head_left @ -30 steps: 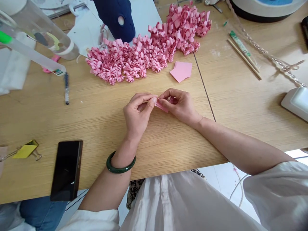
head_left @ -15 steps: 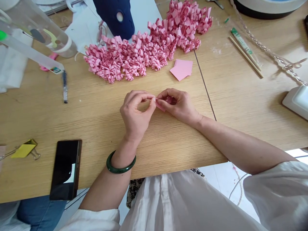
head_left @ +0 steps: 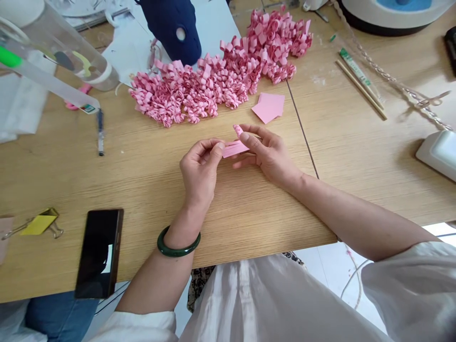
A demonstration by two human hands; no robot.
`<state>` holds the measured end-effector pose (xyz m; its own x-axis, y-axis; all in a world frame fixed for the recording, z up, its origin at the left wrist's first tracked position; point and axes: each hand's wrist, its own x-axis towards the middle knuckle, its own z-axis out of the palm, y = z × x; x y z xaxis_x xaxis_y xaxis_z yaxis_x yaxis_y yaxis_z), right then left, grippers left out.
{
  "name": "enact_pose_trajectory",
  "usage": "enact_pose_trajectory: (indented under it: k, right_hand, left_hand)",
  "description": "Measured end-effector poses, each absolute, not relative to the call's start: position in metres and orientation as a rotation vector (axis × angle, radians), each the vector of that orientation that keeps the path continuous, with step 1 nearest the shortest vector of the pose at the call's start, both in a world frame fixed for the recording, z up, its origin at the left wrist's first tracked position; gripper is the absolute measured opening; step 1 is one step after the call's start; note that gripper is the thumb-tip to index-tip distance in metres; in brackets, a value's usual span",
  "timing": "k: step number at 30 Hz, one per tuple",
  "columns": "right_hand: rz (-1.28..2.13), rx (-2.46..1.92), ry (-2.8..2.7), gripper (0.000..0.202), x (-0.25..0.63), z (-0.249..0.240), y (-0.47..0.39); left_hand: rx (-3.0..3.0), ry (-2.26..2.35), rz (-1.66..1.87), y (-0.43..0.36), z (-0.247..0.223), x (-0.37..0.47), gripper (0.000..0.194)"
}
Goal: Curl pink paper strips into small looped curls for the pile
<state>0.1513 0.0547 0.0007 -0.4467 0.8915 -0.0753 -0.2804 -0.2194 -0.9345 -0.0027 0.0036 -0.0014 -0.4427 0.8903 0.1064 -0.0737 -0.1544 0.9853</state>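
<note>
Pink paper strip (head_left: 234, 148) now, slit into thin bands, spanning left hand (head_left: 201, 166) to right hand (head_left: 269, 154), small pink roll (head_left: 238, 129) tilted beside it

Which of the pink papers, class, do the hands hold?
The slit strip, pinched by the left hand and rolled up at the right hand; the flat pink stack and curled pink heap lie untouched beyond.

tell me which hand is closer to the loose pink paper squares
Right: the right hand is just below the pink paper squares in the picture, while the left hand is farther off, below and to their left.
</note>
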Motion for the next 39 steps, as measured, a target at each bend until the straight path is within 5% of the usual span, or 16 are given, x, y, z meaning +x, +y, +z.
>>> enact_pose_trajectory:
  k: [11, 39]
  right_hand:
    - [1.692, -0.857, -1.3, 0.042, 0.149, 0.002, 0.049]
    - [1.759, -0.887, -1.256, 0.052, 0.151, 0.007, 0.051]
  left_hand:
    - [0.849, 1.368, 1.558, -0.001, -0.004, 0.009, 0.032]
    - [0.873, 1.24, 1.41, 0.004, 0.004, -0.005, 0.034]
